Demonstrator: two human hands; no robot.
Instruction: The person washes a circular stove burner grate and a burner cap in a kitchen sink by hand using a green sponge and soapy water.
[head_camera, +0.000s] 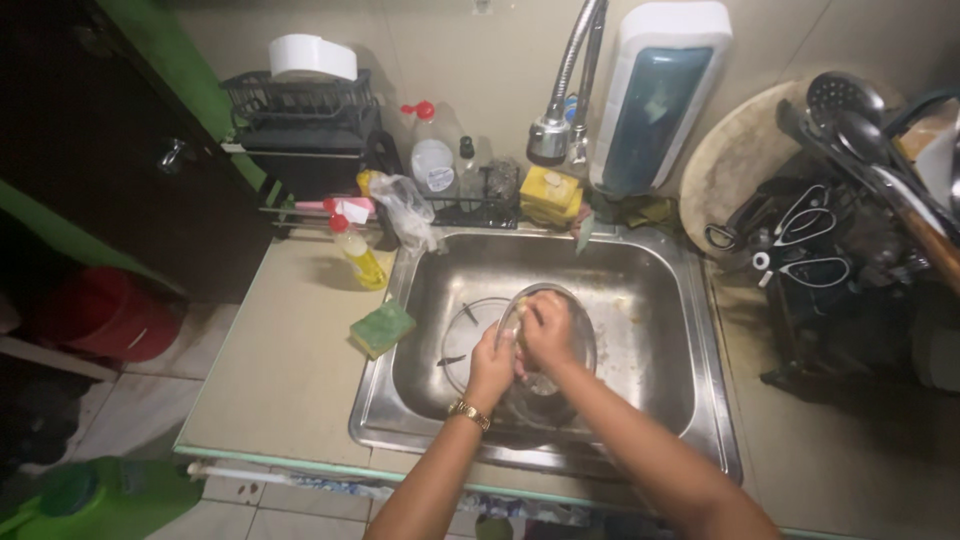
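Note:
A clear glass bowl (578, 318) is tilted inside the steel sink (640, 270). My left hand (492, 362), with a gold watch on its wrist, grips the bowl's near rim. My right hand (548, 330) is pressed inside the bowl with something small and yellowish under the fingers; I cannot make out what it is. Both forearms reach in from the bottom edge.
A green and yellow sponge (381, 328) lies on the counter left of the sink, a yellow dish-soap bottle (357, 252) behind it. The tap (562, 110) hangs over the basin's back. A dark rack with utensils (850, 200) stands at the right, a wire basket (300, 105) at the back left.

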